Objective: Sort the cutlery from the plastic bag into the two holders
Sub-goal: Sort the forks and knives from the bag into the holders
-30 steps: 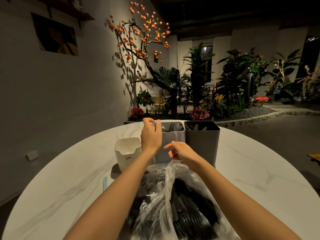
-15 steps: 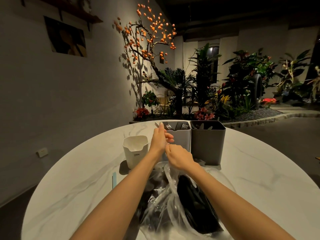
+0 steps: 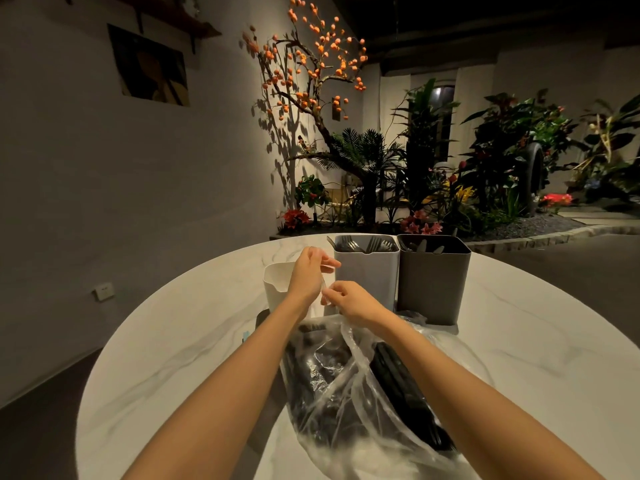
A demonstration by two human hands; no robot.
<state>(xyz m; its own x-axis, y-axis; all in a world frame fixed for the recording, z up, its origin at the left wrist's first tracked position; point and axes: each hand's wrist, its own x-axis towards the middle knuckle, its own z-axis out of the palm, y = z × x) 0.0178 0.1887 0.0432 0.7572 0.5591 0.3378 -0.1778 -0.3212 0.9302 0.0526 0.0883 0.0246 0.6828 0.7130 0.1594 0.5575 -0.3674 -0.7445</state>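
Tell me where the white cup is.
In the head view, the white cup stands left of the light grey holder, partly hidden behind the left hand.

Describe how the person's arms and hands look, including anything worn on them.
Both arms are bare along all of their visible length: no sleeves show. The left hand and right hand wear no gloves, and no rings, watch or bracelets are visible on the fingers or wrists. No markings show. The light is dim and warm, so fine detail such as the nails cannot be made out.
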